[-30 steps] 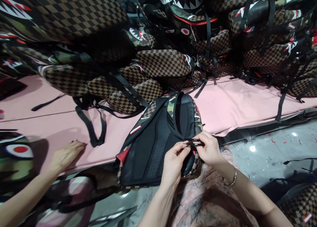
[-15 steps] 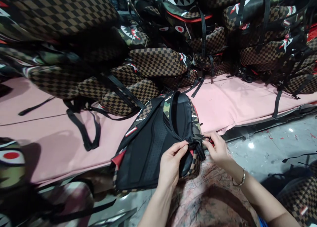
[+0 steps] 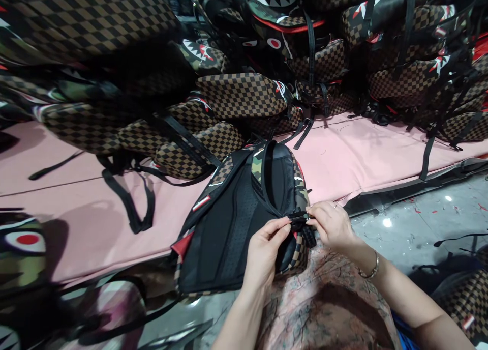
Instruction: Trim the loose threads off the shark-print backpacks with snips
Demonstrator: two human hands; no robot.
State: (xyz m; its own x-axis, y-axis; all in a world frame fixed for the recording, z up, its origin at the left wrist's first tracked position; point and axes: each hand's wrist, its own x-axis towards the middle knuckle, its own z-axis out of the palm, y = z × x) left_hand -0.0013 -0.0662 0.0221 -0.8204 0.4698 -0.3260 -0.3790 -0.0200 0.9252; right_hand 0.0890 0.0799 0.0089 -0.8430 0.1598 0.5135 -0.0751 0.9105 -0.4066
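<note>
A black-backed backpack (image 3: 232, 243) with checkered and camouflage sides lies on the front edge of the pink-covered table and over my lap. At its right side, a short black strap (image 3: 298, 216) is stretched between my fingertips. My left hand (image 3: 265, 248) pinches its left end between thumb and fingers. The strap's other end is pinched by my right hand (image 3: 332, 225), which wears a ring and has a bracelet at the wrist. Whether my right palm holds anything else is hidden. Just below hangs a bunched black strap (image 3: 308, 235).
Checkered backpacks (image 3: 240, 95) with shark-mouth prints are piled along the back of the pink table cover (image 3: 335, 156), their straps trailing. More bags stand at the lower left and lower right. Red scraps and threads litter the grey floor (image 3: 412, 223).
My right hand has moved slightly left and turned, now pinching the strap. The pointed dark tool with red parts seen in it earlier no longer shows. My left hand keeps its pinch.
</note>
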